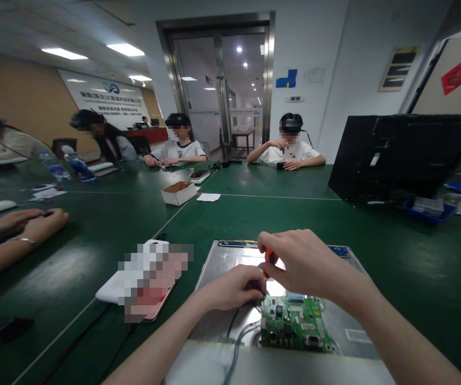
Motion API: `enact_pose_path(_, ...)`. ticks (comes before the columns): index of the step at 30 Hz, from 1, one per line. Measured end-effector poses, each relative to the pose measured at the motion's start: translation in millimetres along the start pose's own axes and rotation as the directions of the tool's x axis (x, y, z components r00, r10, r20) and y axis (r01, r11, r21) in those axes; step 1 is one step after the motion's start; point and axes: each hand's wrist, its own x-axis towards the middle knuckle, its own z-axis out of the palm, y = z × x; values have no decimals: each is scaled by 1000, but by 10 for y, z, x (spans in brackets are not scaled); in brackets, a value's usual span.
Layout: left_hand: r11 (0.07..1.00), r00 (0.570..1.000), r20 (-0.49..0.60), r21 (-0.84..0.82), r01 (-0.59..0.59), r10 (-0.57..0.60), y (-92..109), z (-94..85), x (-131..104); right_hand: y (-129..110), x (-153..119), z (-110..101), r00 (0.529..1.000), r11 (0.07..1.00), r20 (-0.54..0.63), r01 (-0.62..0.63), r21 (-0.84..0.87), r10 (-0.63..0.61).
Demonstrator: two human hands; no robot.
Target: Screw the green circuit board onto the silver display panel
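Note:
A silver metal panel point(210, 321) lies in front of me, with a green circuit board point(294, 321) on its near middle part. My right hand point(298, 259) is closed around the red-and-black handle of a screwdriver point(271, 256), held over the board's far left corner. Just left of it, my left hand point(240, 286) has its fingers curled together near the screwdriver's lower end; what they pinch, if anything, is hidden. Grey cables run from the board's left side toward the panel's near edge.
Left of the panel lie a white object point(134, 272) and a pink phone point(162, 299), partly pixelated. Another person's hands point(33, 224) rest at the left. Farther off are a small box point(179, 193), a black monitor point(402, 155) and a blue tray point(428, 211). Several people sit around the green table point(254, 219).

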Motion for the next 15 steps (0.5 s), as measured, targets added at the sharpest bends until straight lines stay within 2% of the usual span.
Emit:
enact_pose_path(7, 999, 999, -26, 29, 27, -27, 64, -16, -27, 25, -58, -124, 999, 999, -9, -49, 5, 49)
enact_pose_path(15, 999, 1000, 2, 41, 28, -28, -32, 4, -9, -5, -12, -24, 1000, 1000, 10, -11, 22, 11)
